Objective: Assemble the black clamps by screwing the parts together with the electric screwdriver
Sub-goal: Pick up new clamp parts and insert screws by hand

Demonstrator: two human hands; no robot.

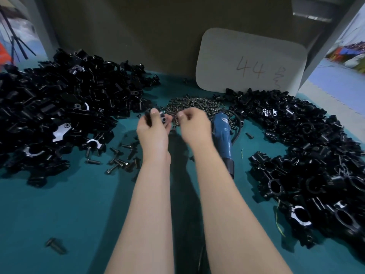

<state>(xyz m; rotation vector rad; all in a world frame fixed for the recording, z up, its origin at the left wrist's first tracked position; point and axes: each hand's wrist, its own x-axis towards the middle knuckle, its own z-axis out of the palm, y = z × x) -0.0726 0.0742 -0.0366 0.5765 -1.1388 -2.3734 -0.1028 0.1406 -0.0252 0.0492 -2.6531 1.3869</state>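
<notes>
Gripping black clamp part point(147, 116) in left hand point(153, 131), centre frame, keeping it beside screw pile point(193, 103) for quick loading. Curling right hand point(194, 125) fingers at pile edge; screw pinched or not, cannot tell. Leaving electric screwdriver point(223, 139) lying just right, ready for grabbing.

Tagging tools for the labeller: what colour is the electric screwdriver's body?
The electric screwdriver is blue with a black collar; clearest in the head view.

A black clamp part point(148, 117) is held in the left hand point(153, 133). The blue electric screwdriver point(222, 135) lies flat on the bench point(79, 204), just beside a heap of dark screws point(194, 104).
</notes>
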